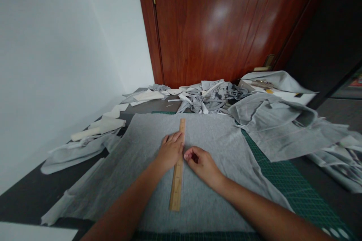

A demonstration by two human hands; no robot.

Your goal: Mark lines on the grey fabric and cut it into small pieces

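Wooden ruler (177,180) is lying lengthwise down the middle of the grey fabric (215,139), running straight away from me, and both my hands are working at its upper half. My left hand (170,150) is lying flat and released, palm down, with the fingers pressing on the ruler's left edge and the cloth beside it. My right hand (202,163) is curling into a tight pinch against the ruler's right edge. The fingertips are meeting there, but I cannot tell whether anything small, such as chalk, is sitting between them.

Judging from this, I am in the middle of lining something up or marking along the straight edge. Any further stroke is calling for steady downward pressure from the left hand, since the soft knit could be creeping under the ruler.

The fabric is spreading smooth over a green cutting mat (283,180), whose grid is showing to the right. Looser grey garment pieces (283,131) are lying rumpled beyond that. A pale paper roll (85,133) is resting at the left near the white wall (56,64). A heap of grey and white scraps (203,99) is piling up at the far end, under the red-brown door (220,26).
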